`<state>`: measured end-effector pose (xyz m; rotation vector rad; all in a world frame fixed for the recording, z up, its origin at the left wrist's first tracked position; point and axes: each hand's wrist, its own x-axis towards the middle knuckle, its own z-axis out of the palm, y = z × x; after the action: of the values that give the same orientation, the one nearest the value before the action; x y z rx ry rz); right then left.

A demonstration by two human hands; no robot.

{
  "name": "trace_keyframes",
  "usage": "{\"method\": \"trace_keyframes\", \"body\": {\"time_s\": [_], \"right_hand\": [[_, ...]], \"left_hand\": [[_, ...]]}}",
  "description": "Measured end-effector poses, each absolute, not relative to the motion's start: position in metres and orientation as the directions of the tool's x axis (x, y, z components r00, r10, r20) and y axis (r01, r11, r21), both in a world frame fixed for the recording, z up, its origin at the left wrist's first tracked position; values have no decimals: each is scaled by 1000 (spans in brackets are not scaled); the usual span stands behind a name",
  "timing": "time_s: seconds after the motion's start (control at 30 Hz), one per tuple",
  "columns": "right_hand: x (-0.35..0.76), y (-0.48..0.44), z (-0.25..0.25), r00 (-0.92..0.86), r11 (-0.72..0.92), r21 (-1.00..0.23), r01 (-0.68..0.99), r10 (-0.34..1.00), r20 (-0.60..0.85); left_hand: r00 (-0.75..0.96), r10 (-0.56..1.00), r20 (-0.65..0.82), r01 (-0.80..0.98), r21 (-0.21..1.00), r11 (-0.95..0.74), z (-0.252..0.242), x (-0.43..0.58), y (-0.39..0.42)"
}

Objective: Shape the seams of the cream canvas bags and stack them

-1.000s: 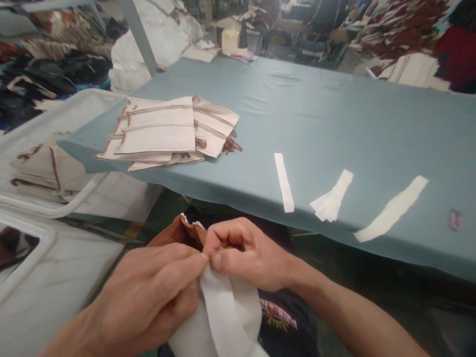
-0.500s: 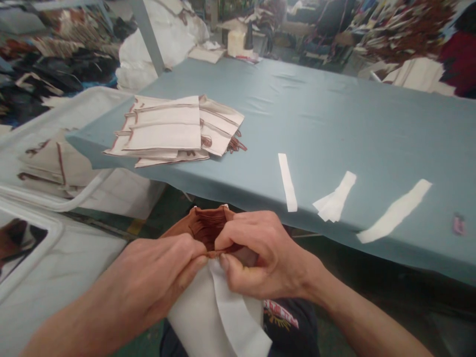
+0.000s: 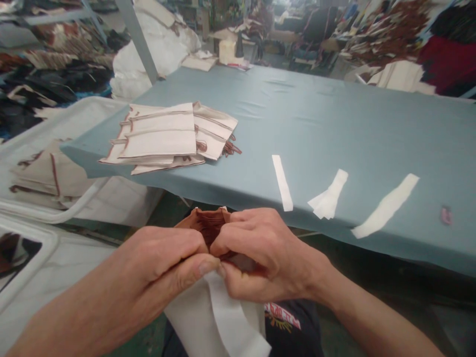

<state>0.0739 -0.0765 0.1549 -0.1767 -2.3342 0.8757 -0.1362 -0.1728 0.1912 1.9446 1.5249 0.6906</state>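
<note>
A cream bag (image 3: 189, 317) with a brown lining (image 3: 211, 223) hangs upright over my lap, its mouth facing up. My left hand (image 3: 174, 258) pinches the rim from the left, thumb laid along the edge. From the right, my right hand (image 3: 256, 253) grips the same rim, its fingertips touching those of the left. Below the fingertips a white strip (image 3: 234, 317) hangs down the bag's outside; its top end is hidden under the fingers.
On the blue-green table (image 3: 334, 134) lie a stack of cream bags (image 3: 159, 134), white strips (image 3: 282, 183) and a small pink object (image 3: 446, 215). White bins (image 3: 85, 198) stand at the left. A person's red sleeve (image 3: 446, 64) shows at the back right.
My left thumb has moved right along the rim, over the top of the strip, and the hands have come closer together. The table's contents have shifted slightly left in view.
</note>
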Motion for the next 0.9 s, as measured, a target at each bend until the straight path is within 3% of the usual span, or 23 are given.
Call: {"method": "trace_keyframes", "body": {"time_s": [0.1,0.27,0.37,0.47,0.57,0.67,0.77,0.9], "right_hand": [[78,-74,152,-795,760,-646,-71,348,497],[86,-68,144,-800,754,-657,-22,381,464],[89,-62,142,-809,652,-758,-21,434,395],[92,-55,145,-841,444,-892,-83,449,302],[96,-48,146,-875,305,-947,-100,427,230],[96,-43,143,-903,157,-982,-108,397,163],[93,-42,137,-907,42,-992,-122,401,128],[92,-46,131,-884,41,-993,-114,451,121]], "left_hand": [[333,941,65,639,718,-276,189,-131,-163],[310,951,7,664,714,-222,180,-124,-156],[275,961,-15,664,726,-179,178,-118,-156],[171,980,-100,597,802,-23,175,-112,-159],[100,967,-233,407,897,174,165,-109,-160],[60,933,-356,230,914,334,153,-106,-162],[3,917,-399,162,905,394,146,-103,-164],[-69,916,-395,174,900,400,149,-100,-169]]}}
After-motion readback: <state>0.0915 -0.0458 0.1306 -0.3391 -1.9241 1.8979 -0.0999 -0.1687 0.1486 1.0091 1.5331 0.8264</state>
